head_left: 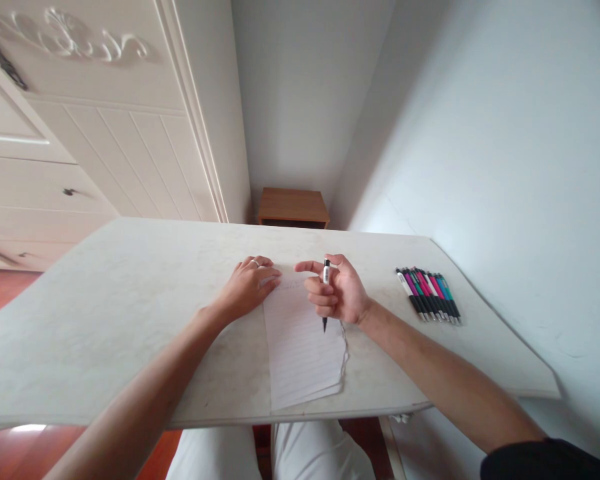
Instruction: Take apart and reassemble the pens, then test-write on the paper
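Note:
My right hand [341, 291] is closed around a white and black pen [326, 272]. The pen stands nearly upright with its dark pointed end down over the paper, and my index finger points out to the left. Under it lies a stack of lined paper [300, 360] with a torn right edge and faint writing near the top. My left hand [250, 283], a ring on one finger, rests on the table with its fingertips at the paper's upper left corner. Its fingers lie loosely stretched, holding nothing.
To the right, a row of several colored pens [427, 293] lies side by side on the white table [145, 300]. A wall [530, 200] runs along the table's right side. Beyond the far edge are a cream cabinet [130, 133] and a small brown wooden stand [293, 205].

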Available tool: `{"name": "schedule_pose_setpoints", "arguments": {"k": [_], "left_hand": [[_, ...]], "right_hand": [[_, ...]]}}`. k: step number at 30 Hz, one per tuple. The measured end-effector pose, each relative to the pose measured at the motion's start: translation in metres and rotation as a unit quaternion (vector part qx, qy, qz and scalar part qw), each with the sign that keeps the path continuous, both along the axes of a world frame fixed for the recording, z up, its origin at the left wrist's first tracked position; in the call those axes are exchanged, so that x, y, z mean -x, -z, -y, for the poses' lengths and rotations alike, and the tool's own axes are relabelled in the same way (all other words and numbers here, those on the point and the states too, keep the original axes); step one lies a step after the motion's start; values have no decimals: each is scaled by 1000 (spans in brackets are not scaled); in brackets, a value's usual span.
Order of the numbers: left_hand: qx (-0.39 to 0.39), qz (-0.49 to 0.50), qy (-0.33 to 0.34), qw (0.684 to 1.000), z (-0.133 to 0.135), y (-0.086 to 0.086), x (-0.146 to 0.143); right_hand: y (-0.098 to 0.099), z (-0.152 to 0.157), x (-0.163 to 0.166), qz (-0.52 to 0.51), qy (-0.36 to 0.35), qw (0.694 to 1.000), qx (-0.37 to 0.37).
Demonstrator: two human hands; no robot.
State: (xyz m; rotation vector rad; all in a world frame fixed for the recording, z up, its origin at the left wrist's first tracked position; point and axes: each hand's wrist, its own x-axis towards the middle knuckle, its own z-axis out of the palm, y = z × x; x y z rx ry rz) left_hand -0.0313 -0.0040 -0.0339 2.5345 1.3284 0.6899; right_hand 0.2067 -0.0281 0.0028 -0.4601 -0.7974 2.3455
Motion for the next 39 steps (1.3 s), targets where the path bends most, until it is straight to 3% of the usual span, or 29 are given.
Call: {"name": "schedule_pose_setpoints", "arguments": {"k": [12, 23, 34, 39], "left_hand": [[-13, -2, 10, 1000, -4, 5, 2], [-12, 14, 9, 1000, -4, 2, 2], [-7, 5, 6, 1000, -6, 4, 3], [-4, 6, 6, 1000, -6, 5, 3]], "right_hand": [[-2, 1, 1, -3, 14, 1000, -2], [-3, 0, -3, -34, 169, 984, -29], [-4, 0, -1, -41, 160, 986, -31], [-7, 2, -3, -61, 205, 975, -57]]}}
